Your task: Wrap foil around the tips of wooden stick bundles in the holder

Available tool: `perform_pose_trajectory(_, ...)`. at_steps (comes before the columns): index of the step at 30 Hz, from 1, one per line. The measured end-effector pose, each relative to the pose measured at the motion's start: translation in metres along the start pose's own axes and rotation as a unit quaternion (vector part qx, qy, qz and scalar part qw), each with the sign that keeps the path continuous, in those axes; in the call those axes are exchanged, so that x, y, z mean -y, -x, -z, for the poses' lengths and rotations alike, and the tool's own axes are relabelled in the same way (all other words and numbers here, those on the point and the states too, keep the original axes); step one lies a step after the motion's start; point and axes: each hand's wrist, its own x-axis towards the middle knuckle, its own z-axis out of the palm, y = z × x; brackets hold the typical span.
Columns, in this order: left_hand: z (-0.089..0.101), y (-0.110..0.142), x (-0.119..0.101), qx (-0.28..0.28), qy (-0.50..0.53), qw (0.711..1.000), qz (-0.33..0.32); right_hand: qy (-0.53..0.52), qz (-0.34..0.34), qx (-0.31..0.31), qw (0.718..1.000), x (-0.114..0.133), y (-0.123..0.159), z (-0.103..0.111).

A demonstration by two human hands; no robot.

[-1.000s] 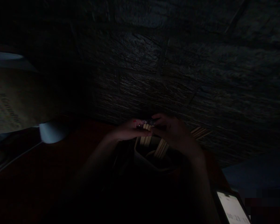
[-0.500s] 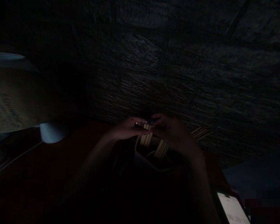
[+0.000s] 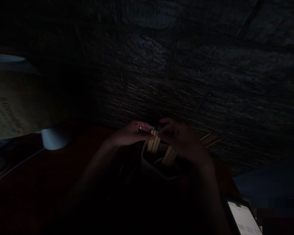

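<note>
Both hands meet at the top of a bundle of thin pale wooden sticks, possibly chopsticks (image 3: 154, 144), standing in a dark open container (image 3: 148, 168). My left hand (image 3: 131, 133), with a ring and a red mark, is closed about the bundle's left side, thumb in front. My right hand (image 3: 185, 140) pinches the same bundle from the right. Something small, dark and shiny (image 3: 156, 128) lies between the fingertips; its kind is too dim to make out. A second group of sticks (image 3: 169, 156) leans right in the container, passing behind my right hand.
A rough stone-block wall (image 3: 147, 65) rises close behind the hands. At left are a brown printed package (image 3: 12, 104), a white cup-like object (image 3: 54, 138) and a thin cable (image 3: 19, 166) on the reddish-brown table (image 3: 88, 140). A lit phone (image 3: 245, 217) lies at lower right.
My left hand has shifted very slightly left, its thumb drawn back a little along the sticks. The right hand and the container stay nearly the same.
</note>
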Motion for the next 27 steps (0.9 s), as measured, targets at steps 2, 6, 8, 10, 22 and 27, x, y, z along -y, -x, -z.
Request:
perform_pose_trajectory(2, 0.0008, 0.0006, 0.0001, -0.007, -0.004, 1.000, -0.001, 0.001, -0.001, -0.002, 1.000, 0.0004, -0.0001, 0.0003)
perform_pose_trajectory(6, 0.0034, 0.0022, 0.0016, -0.030, -0.011, 0.999, -0.010, -0.003, -0.006, 0.001, 1.000, 0.0020, 0.0001, 0.0012)
perform_pose_trajectory(8, 0.0055, 0.0032, 0.0023, -0.049, -0.013, 0.998, -0.021, -0.005, -0.009, 0.004, 1.000, 0.0030, 0.0003, 0.0016)
perform_pose_trajectory(10, 0.0070, 0.0040, 0.0028, -0.057, -0.016, 0.998, -0.028, -0.008, -0.011, 0.005, 1.000, 0.0036, 0.0004, 0.0016)
perform_pose_trajectory(22, 0.0069, 0.0051, 0.0003, -0.078, -0.022, 0.996, -0.031, -0.026, 0.002, -0.006, 1.000, -0.0013, 0.0000, 0.0000)
perform_pose_trajectory(27, 0.0051, 0.0037, -0.0009, -0.085, -0.017, 0.996, -0.031, -0.015, 0.011, -0.012, 1.000, -0.0004, 0.0001, 0.0007)
